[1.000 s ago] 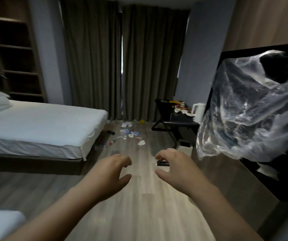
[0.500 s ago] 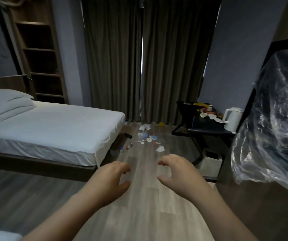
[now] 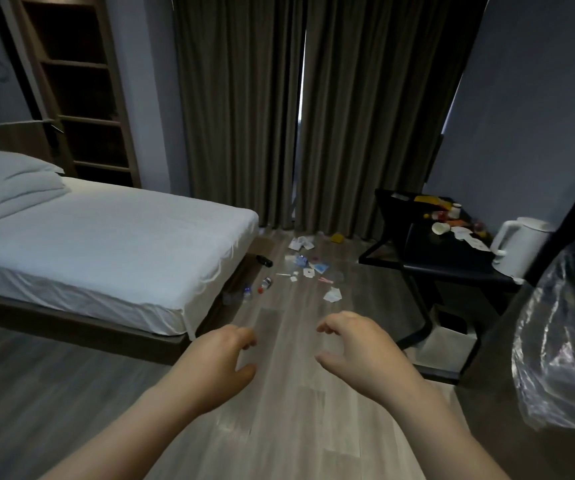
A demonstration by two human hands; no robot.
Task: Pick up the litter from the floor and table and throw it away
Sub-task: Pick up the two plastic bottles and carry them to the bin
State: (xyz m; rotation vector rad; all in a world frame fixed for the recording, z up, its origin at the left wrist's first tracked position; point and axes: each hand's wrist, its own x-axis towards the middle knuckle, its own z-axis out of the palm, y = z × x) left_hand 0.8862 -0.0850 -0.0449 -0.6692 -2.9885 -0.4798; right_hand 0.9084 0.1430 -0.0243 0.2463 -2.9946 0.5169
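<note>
At the far end of the room, dark curtains (image 3: 244, 109) cover the wall, with a wooden shelf unit (image 3: 78, 81) to their left. A bed (image 3: 106, 244) in white sheets fills the left side, two pillows (image 3: 9, 181) stacked at its head. The wooden floor (image 3: 279, 427) runs down the middle. A clear plastic bag (image 3: 563, 341) hangs at the right edge. Beyond it stands a black surface (image 3: 452, 261) with a white kettle (image 3: 518, 245) on its near corner, and a pale square bin (image 3: 449, 344) sits on the floor beneath.

The left hand (image 3: 216, 365) and right hand (image 3: 359, 348) reach forward side by side above the floor, apart; each grip is loosely curled and holds nothing.

The floor litter (image 3: 308, 268), papers, wrappers and small bottles (image 3: 264, 285), lies scattered between the foot of the bed and the curtains, well ahead of the hands. More litter, the surface litter (image 3: 452, 225), clutters the black surface behind the kettle.
</note>
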